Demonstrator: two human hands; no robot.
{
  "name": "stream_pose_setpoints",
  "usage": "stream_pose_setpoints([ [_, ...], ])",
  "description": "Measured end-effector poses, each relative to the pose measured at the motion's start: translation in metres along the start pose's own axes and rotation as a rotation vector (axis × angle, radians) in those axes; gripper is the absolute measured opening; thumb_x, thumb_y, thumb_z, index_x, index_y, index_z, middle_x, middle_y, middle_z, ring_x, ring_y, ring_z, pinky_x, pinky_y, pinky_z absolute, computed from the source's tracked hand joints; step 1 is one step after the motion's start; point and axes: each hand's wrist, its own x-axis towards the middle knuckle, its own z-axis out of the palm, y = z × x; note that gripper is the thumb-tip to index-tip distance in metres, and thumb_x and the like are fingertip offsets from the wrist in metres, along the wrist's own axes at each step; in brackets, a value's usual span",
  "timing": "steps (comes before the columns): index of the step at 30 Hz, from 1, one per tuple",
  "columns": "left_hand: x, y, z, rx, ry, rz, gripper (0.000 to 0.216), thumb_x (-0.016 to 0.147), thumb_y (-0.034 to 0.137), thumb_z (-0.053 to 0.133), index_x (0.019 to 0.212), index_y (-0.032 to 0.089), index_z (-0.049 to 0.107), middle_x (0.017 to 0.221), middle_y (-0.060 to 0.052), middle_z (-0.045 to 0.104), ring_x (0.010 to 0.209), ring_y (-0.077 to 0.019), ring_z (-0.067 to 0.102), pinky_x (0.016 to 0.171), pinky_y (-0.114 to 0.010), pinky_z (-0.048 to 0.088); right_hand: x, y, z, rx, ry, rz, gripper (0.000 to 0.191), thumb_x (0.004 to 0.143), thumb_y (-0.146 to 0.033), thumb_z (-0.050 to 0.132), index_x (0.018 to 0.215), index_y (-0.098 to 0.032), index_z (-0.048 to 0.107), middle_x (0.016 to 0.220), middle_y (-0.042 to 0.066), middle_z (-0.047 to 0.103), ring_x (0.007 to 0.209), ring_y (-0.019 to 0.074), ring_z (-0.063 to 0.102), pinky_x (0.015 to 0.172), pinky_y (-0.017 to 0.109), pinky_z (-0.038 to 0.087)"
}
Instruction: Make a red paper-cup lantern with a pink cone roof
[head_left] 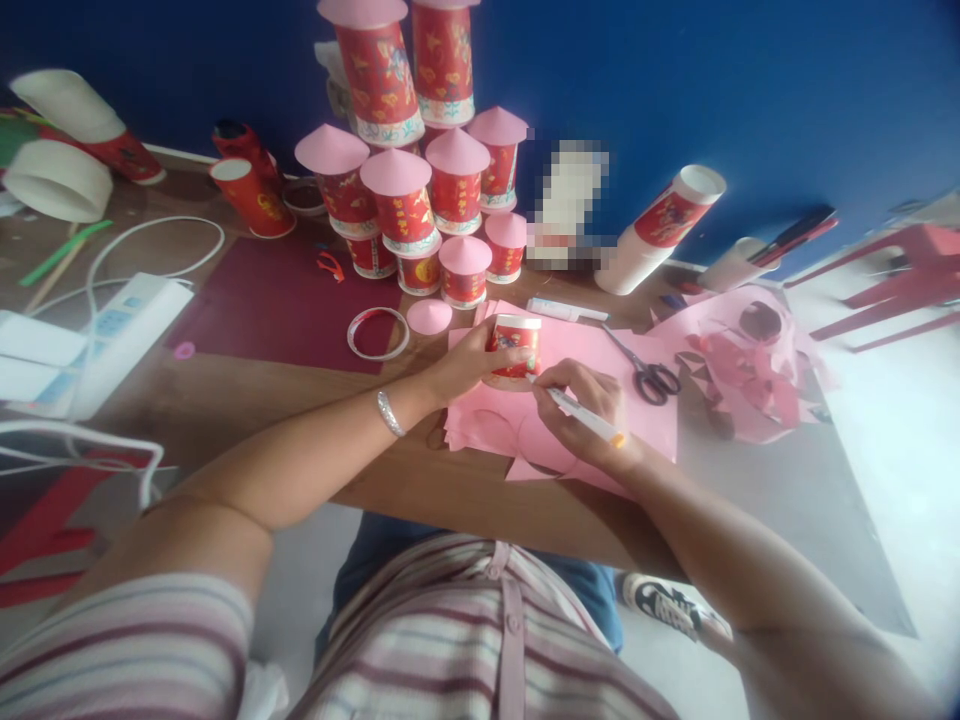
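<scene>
My left hand (465,362) is wrapped round a small red paper cup (516,345) that stands on a sheet of pink paper (570,400) on the wooden table (247,400). My right hand (577,405) grips a white pen (589,420) with its tip against the foot of the cup. Circles are cut out of the near part of the pink sheet. A silver bracelet (389,413) is on my left wrist.
A cluster of red cups with pink cone lids (420,200) stands behind the sheet. Scissors (646,372), a glue stick (566,310) and pink scraps (742,370) lie to the right. A cup rim ring (378,333), a dark red sheet (277,300) and a power strip (112,340) lie left.
</scene>
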Motion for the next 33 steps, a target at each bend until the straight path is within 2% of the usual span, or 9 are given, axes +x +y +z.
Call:
stream_pose_setpoints([
  [7, 0.0007, -0.0030, -0.0024, 0.016, 0.027, -0.013, 0.037, 0.079, 0.038, 0.092, 0.099, 0.017, 0.069, 0.090, -0.003, 0.076, 0.083, -0.0156, 0.070, 0.078, -0.028, 0.056, -0.0005, -0.0007, -0.0005, 0.003, -0.005, 0.005, 0.015, 0.094, -0.011, 0.062, 0.091, -0.025, 0.058, 0.073, -0.004, 0.073, 0.058, 0.0111, 0.066, 0.057, 0.021, 0.048],
  [25, -0.0015, 0.0016, 0.0012, 0.044, 0.080, -0.042, 0.040, 0.079, 0.041, 0.089, 0.103, 0.017, 0.066, 0.092, -0.003, 0.074, 0.086, -0.0164, 0.070, 0.081, -0.029, 0.057, -0.0001, -0.0031, -0.0009, 0.049, -0.031, 0.007, 0.014, 0.095, -0.010, 0.062, 0.092, -0.025, 0.059, 0.077, -0.002, 0.075, 0.062, 0.0115, 0.069, 0.058, 0.021, 0.050],
  [33, -0.0001, -0.0008, 0.0001, 0.020, 0.053, -0.019, 0.040, 0.080, 0.041, 0.090, 0.102, 0.017, 0.067, 0.091, -0.003, 0.075, 0.084, -0.0149, 0.071, 0.080, -0.028, 0.058, -0.0010, -0.0009, -0.0002, 0.019, -0.016, 0.001, 0.015, 0.094, -0.011, 0.062, 0.091, -0.025, 0.060, 0.073, -0.003, 0.073, 0.058, 0.0117, 0.067, 0.056, 0.022, 0.049],
])
